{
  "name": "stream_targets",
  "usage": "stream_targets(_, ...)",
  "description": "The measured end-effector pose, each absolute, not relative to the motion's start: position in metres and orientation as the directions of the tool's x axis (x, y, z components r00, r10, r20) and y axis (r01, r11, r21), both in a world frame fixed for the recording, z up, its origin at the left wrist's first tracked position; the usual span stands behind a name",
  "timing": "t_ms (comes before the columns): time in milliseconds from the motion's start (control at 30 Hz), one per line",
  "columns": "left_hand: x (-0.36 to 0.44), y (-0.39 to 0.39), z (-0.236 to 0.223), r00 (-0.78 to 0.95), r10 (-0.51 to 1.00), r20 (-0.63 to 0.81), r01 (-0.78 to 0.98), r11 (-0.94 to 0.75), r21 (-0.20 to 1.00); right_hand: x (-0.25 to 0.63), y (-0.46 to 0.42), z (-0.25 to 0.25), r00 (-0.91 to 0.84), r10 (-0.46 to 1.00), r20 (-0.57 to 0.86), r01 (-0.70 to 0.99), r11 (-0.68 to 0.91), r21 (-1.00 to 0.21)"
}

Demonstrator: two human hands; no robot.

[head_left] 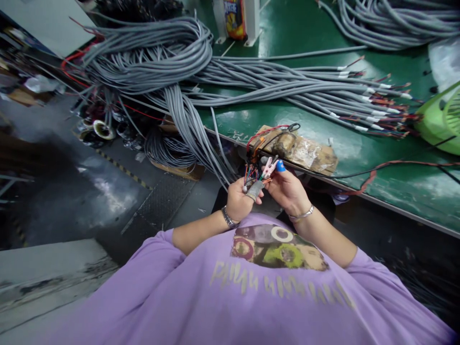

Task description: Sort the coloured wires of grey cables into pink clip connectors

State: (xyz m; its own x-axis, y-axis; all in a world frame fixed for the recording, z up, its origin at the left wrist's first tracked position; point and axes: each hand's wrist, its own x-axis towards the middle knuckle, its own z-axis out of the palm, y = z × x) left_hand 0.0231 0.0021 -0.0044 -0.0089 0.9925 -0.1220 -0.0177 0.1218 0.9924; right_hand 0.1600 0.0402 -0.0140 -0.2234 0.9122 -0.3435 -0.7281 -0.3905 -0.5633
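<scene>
My left hand, a watch at its wrist and grey wrapping on its thumb, is closed around the end of a grey cable. Thin coloured wires fan out just above its fingers. Close beside it, my right hand has a blue finger cover on the thumb. Its fingers are closed on a pale pink clip, whose jaws point up and apart. Bare copper wire ends show between the two hands; which fingers touch them I cannot make out.
A wooden block with red and black leads sits at the edge of the green bench. Bundled grey cables stretch across it, their stripped ends near a green fan. More cable coils lie below at left.
</scene>
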Motion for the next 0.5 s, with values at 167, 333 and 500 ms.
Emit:
stream_targets(167, 0.0237, 0.0035, -0.0043, -0.012, 0.990, -0.138, -0.031, 0.137, 0.990, 0.1583, 0.0411, -0.0208, -0.230, 0.931, -0.284, -0.733, -0.357, -0.579)
stream_targets(333, 0.0235, 0.0027, -0.0049, -0.003, 0.991, -0.130, -0.012, 0.130, 0.991, 0.1574, 0.0400, -0.0203, -0.226, 0.925, -0.306, -0.746, -0.366, -0.556)
stream_targets(500, 0.0230, 0.0020, -0.0052, -0.006, 0.990, -0.140, -0.016, 0.140, 0.990, 0.1570, 0.0384, -0.0139, -0.256, 0.910, -0.326, -0.734, -0.402, -0.547)
